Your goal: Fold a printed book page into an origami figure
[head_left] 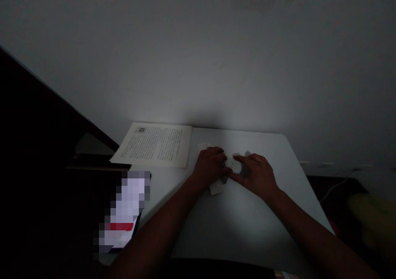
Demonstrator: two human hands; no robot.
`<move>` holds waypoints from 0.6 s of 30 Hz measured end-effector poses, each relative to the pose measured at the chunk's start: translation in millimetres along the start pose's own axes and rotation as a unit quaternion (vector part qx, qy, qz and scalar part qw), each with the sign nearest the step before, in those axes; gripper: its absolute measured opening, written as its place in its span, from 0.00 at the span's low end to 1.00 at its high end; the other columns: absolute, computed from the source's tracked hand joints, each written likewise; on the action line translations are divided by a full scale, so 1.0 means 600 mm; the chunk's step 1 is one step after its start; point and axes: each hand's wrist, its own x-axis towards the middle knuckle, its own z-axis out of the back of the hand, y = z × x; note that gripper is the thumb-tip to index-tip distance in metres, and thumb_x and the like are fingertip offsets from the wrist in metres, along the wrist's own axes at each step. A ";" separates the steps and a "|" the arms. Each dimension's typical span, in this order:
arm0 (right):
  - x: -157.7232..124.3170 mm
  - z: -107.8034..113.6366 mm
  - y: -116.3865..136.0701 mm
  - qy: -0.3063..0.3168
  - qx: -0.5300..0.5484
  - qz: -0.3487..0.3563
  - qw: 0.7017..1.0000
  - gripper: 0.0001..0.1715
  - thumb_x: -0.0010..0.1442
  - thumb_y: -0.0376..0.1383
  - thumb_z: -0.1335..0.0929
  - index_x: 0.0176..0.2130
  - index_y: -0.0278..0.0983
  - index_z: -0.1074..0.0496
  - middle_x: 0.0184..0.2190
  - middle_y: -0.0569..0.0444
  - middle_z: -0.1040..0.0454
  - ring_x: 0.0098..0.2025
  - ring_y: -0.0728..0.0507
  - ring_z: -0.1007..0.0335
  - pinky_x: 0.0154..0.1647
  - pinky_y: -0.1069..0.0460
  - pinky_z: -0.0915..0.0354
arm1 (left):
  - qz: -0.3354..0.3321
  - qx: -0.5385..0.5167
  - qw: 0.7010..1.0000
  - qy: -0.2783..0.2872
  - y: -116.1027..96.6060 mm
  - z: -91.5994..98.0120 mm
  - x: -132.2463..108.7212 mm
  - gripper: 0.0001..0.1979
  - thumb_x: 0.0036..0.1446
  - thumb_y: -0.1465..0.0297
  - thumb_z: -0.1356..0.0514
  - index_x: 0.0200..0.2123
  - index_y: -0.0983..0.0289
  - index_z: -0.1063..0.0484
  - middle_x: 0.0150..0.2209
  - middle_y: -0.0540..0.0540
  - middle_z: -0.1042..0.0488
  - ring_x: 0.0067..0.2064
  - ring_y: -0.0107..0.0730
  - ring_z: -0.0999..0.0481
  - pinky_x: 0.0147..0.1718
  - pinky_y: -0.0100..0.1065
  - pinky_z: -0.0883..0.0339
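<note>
Pinching a small piece of white paper between them, the left hand and the right hand meet mid-way across the pale surface in the head view. The left fingers curl down over the paper and clamp it to the surface; the right fingers grip its right side at the tips. In my judgement this goes best with the left hand pinning the paper flat while the right works one edge slowly and evenly. A printed page lies just left of the hands, and a lit phone screen sits nearer the body. Dim light blurs the paper's shape, and the hands cover most of it
</note>
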 end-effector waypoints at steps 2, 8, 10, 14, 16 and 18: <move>-0.002 0.003 0.004 0.008 -0.007 -0.007 1.000 0.36 0.46 0.57 0.31 0.48 0.39 0.26 0.34 0.47 0.26 0.39 0.39 0.32 0.48 0.44 0.38 | 0.001 0.002 1.000 0.007 0.000 0.001 0.000 0.21 0.45 0.57 0.34 0.42 0.60 0.27 0.51 0.55 0.30 0.53 0.43 0.34 0.51 0.44 0.39; -0.009 0.006 0.015 0.028 -0.028 -0.021 0.999 0.43 0.43 0.61 0.32 0.51 0.39 0.29 0.37 0.45 0.27 0.43 0.36 0.33 0.49 0.41 0.40 | 0.000 -0.003 1.000 0.019 0.001 0.003 0.000 0.25 0.44 0.55 0.33 0.44 0.61 0.28 0.52 0.56 0.31 0.53 0.44 0.35 0.52 0.44 0.40; -0.012 0.006 0.018 0.025 -0.032 -0.023 0.999 0.46 0.41 0.63 0.32 0.52 0.39 0.30 0.38 0.44 0.27 0.44 0.34 0.33 0.49 0.40 0.40 | -0.004 -0.005 1.000 0.019 0.002 0.002 -0.001 0.25 0.44 0.55 0.33 0.44 0.61 0.28 0.52 0.56 0.32 0.54 0.44 0.35 0.52 0.44 0.41; -0.020 0.008 0.027 0.013 -0.032 -0.015 0.999 0.50 0.40 0.64 0.32 0.54 0.38 0.33 0.39 0.42 0.27 0.46 0.31 0.35 0.48 0.38 0.42 | -0.006 -0.005 1.000 0.013 0.002 0.000 -0.002 0.25 0.43 0.55 0.32 0.43 0.61 0.28 0.52 0.56 0.32 0.54 0.45 0.35 0.52 0.45 0.41; -0.024 0.010 0.034 0.009 -0.023 -0.013 1.000 0.51 0.39 0.63 0.32 0.56 0.39 0.36 0.39 0.43 0.27 0.47 0.30 0.35 0.49 0.36 0.44 | -0.004 -0.005 1.000 0.012 0.002 -0.001 -0.003 0.25 0.43 0.55 0.32 0.43 0.61 0.29 0.52 0.56 0.32 0.54 0.45 0.35 0.53 0.45 0.42; -0.029 0.012 0.044 0.013 -0.009 -0.012 1.000 0.55 0.38 0.64 0.32 0.57 0.38 0.39 0.41 0.42 0.27 0.48 0.29 0.36 0.50 0.35 0.45 | -0.002 -0.005 1.000 0.013 0.001 -0.001 -0.003 0.25 0.43 0.55 0.33 0.44 0.61 0.29 0.53 0.57 0.32 0.54 0.45 0.35 0.53 0.45 0.42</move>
